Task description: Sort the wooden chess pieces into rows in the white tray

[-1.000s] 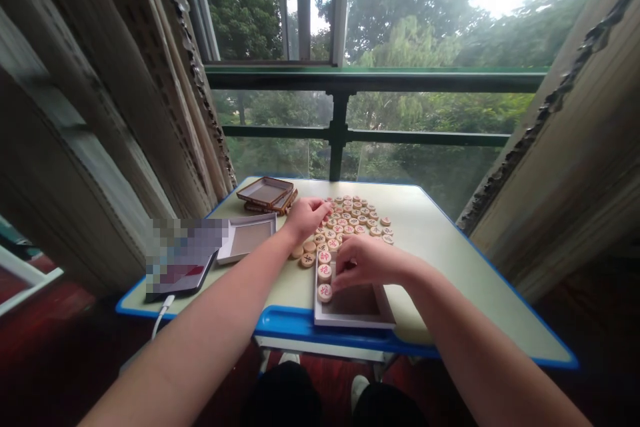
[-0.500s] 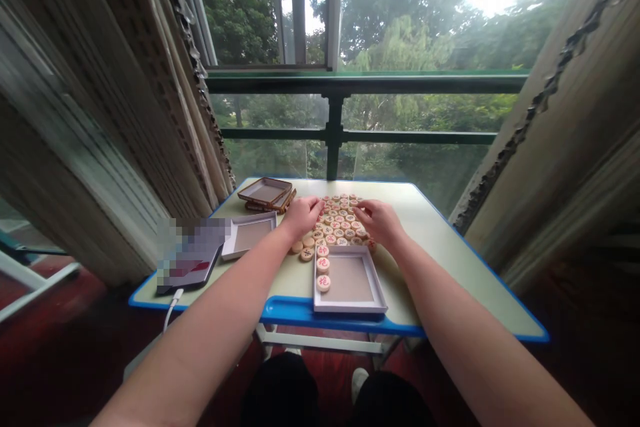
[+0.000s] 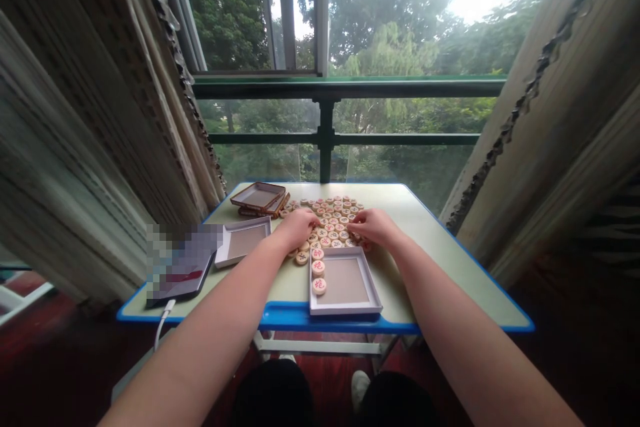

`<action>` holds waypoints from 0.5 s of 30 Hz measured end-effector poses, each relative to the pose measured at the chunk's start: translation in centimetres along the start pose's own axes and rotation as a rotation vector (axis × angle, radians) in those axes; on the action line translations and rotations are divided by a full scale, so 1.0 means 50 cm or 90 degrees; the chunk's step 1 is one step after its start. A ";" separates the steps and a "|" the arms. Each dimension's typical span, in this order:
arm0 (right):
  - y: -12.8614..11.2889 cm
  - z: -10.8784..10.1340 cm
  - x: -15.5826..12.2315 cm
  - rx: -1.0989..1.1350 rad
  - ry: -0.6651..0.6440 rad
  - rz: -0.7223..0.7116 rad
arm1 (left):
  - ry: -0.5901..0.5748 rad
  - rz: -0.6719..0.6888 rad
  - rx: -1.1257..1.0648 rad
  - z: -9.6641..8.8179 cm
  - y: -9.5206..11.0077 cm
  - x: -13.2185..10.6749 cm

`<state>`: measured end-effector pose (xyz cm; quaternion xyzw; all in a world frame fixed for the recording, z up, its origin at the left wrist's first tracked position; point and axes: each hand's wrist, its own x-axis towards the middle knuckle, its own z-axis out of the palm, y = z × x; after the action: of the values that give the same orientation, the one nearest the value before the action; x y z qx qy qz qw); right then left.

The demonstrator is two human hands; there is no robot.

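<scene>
Left hand: here is the left hand [image 3: 299, 223], low over the left side of the spread, its fingers bent in at the pieces; whether they pinch one, I can't tell from here.
Right hand: and across from it the right hand [image 3: 377, 225], at the spread's right side, thumb and fingers pointing inward and down; again, no telling whether a piece is gripped.
Round pieces: a crowd of round pieces [image 3: 334, 227] between the two hands, wooden-looking, marked in red or dark characters, packed close on the tabletop [image 3: 450, 280].
Near tray: right in front, the pale-walled tray [image 3: 345, 277], at the tabletop's blue near edge.
Red column: three red-marked pieces [image 3: 318, 269] in that tray, lined up along its left wall, characters up.
Left side: a second pale tray [image 3: 243, 243] beside the left forearm, a stack of brown-rimmed trays [image 3: 259, 195] beyond it.
Corner: a dark device [image 3: 190, 273], partly pixelated, with a white cable [image 3: 161, 327] at its near end.
Backdrop: green railing [image 3: 350, 88], trees behind the glass.
</scene>
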<state>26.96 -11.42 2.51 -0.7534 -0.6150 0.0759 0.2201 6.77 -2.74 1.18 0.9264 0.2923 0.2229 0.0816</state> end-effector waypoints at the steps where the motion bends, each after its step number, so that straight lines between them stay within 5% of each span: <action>1: 0.000 0.000 0.000 0.005 -0.009 0.009 | 0.002 -0.008 0.007 -0.002 0.006 -0.001; 8: -0.008 0.002 -0.002 -0.011 0.043 -0.068 | -0.014 0.016 -0.036 -0.012 0.036 0.004; 15: -0.020 0.002 -0.008 -0.034 0.011 -0.178 | -0.042 -0.044 -0.062 -0.004 0.004 0.012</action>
<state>25.91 -11.63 2.78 -0.6667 -0.7136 0.0214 0.2140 7.19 -2.56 1.64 0.9175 0.3104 0.2032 0.1437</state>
